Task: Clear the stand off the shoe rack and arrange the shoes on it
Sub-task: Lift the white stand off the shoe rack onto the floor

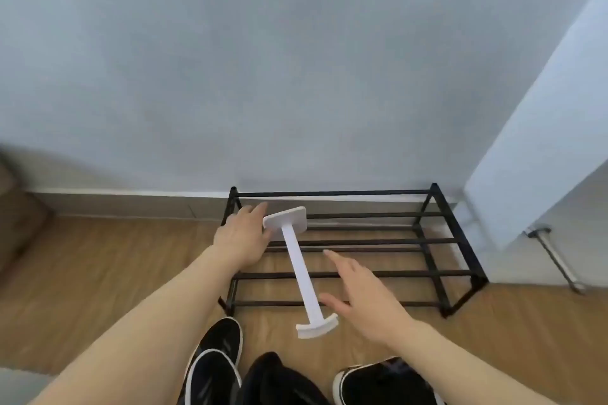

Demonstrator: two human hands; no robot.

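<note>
A white stand (301, 268) with a flat rectangular base and a curved top piece lies tilted across the black metal shoe rack (437, 273) against the wall. My left hand (241, 237) touches the stand's base at the rack's left end; a firm grip is not visible. My right hand (365, 296) hovers open just right of the stand's stem, fingers spread, apart from it. Black shoes with white soles sit on the floor in front of the rack: one on the left (214, 362), one on the right (385, 385).
A dark item (276, 378) lies between the shoes at the bottom edge. A white door or panel (543, 141) stands at the right with a metal bar (556, 256) beside it. Wooden floor (98, 273) stretches to the left of the rack.
</note>
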